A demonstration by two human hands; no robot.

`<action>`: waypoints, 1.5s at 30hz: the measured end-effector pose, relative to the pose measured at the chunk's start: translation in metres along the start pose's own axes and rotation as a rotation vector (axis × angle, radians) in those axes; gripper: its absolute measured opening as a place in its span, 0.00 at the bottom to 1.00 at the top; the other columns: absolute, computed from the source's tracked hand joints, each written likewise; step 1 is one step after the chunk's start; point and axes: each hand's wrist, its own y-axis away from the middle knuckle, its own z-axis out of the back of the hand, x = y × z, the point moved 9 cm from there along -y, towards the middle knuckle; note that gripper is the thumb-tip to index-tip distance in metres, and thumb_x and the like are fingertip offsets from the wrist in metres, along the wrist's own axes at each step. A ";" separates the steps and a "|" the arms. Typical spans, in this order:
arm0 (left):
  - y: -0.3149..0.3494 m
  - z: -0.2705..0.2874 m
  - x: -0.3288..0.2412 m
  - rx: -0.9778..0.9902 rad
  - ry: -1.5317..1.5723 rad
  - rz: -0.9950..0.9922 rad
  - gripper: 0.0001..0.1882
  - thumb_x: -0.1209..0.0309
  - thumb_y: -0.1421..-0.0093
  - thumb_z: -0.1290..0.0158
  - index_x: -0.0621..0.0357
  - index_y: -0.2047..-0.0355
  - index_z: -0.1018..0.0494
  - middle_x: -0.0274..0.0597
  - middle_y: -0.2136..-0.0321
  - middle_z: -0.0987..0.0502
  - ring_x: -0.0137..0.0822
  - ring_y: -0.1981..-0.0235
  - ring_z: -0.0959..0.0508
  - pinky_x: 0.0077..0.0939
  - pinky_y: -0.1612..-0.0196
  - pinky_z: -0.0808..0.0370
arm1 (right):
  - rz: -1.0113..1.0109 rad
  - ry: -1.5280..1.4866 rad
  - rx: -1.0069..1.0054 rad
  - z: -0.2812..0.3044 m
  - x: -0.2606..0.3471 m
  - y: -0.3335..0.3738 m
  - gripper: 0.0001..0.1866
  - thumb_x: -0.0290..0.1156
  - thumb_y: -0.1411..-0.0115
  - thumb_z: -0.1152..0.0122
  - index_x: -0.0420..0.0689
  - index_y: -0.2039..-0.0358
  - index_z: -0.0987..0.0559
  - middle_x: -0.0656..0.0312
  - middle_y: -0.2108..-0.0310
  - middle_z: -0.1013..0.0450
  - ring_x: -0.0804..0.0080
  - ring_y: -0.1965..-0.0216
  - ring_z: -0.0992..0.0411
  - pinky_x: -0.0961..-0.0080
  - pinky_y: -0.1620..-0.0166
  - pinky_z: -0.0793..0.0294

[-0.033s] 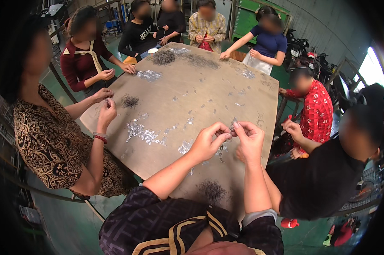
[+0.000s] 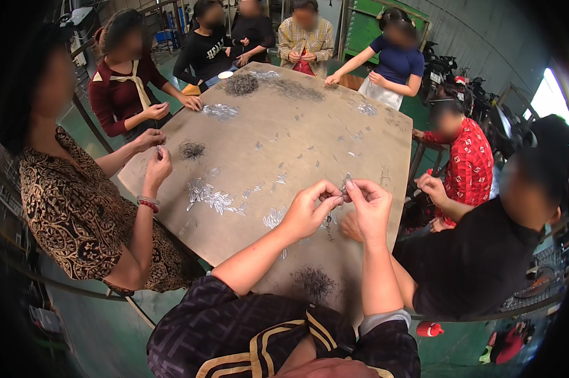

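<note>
My left hand [image 2: 311, 203] and my right hand [image 2: 371, 203] meet above the near part of the table, both closed in a pinch. Between their fingertips is a small grey metal piece [image 2: 347, 180], too small to make out exactly. Under the hands shows a short string of dark bits [image 2: 329, 228]; whether it hangs from my fingers or lies on the table I cannot tell. Left of my left hand lies a loose pile of shiny silver slivers [image 2: 274, 218]. Nearer my body is a heap of thin dark pieces [image 2: 313, 282].
Several people stand or sit round the brown table [image 2: 234, 142]. A larger silver pile [image 2: 212, 198] lies to the left, with dark heaps [image 2: 241, 85] farther off. Close on my right, a black-sleeved co-worker's hand [image 2: 352, 227] reaches behind my right wrist.
The co-worker's hand on my right has come into sight beside my right wrist, and that person leans slightly differently. My own hands look almost unmoved.
</note>
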 end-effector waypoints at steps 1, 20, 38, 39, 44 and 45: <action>0.000 -0.001 0.001 -0.008 -0.010 -0.013 0.04 0.76 0.41 0.49 0.65 0.68 0.31 0.40 0.73 0.24 0.28 0.69 0.24 0.23 0.63 0.28 | 0.010 0.012 -0.011 0.002 0.002 0.002 0.05 0.23 0.44 0.39 0.33 0.71 0.22 0.64 0.79 0.25 0.83 0.77 0.29 0.86 0.72 0.28; 0.004 -0.003 0.017 -0.097 -0.210 -0.025 0.07 0.78 0.46 0.44 0.65 0.67 0.30 0.43 0.72 0.23 0.34 0.68 0.22 0.26 0.63 0.26 | 0.150 0.192 -0.047 0.014 -0.001 0.008 0.05 0.22 0.45 0.39 0.33 0.71 0.22 0.65 0.77 0.27 0.84 0.77 0.31 0.86 0.72 0.31; 0.190 -0.199 0.163 0.810 -0.800 -0.536 0.06 0.68 0.58 0.49 0.56 0.85 0.26 0.42 0.78 0.26 0.40 0.70 0.25 0.34 0.66 0.26 | 0.290 0.304 -0.169 0.028 0.052 0.014 0.05 0.23 0.45 0.38 0.34 0.70 0.22 0.64 0.78 0.27 0.83 0.78 0.30 0.86 0.73 0.32; 0.194 -0.207 0.158 0.841 -0.815 -0.576 0.06 0.68 0.59 0.49 0.55 0.87 0.26 0.42 0.78 0.26 0.40 0.70 0.25 0.34 0.67 0.26 | 0.304 0.316 -0.173 0.029 0.056 0.016 0.05 0.23 0.45 0.38 0.34 0.70 0.22 0.64 0.78 0.27 0.83 0.78 0.30 0.86 0.73 0.32; 0.195 -0.219 0.158 0.929 -0.842 -0.536 0.07 0.68 0.58 0.49 0.55 0.88 0.26 0.42 0.79 0.25 0.41 0.72 0.24 0.34 0.70 0.25 | 0.292 0.335 -0.155 0.030 0.054 0.015 0.05 0.23 0.46 0.38 0.34 0.70 0.22 0.64 0.78 0.28 0.82 0.77 0.30 0.86 0.72 0.32; 0.192 -0.217 0.161 0.918 -0.834 -0.548 0.06 0.69 0.58 0.49 0.54 0.87 0.26 0.41 0.80 0.25 0.41 0.73 0.23 0.34 0.71 0.25 | 0.285 0.333 -0.150 0.029 0.051 0.012 0.05 0.23 0.46 0.38 0.34 0.70 0.22 0.64 0.78 0.27 0.82 0.77 0.30 0.86 0.72 0.32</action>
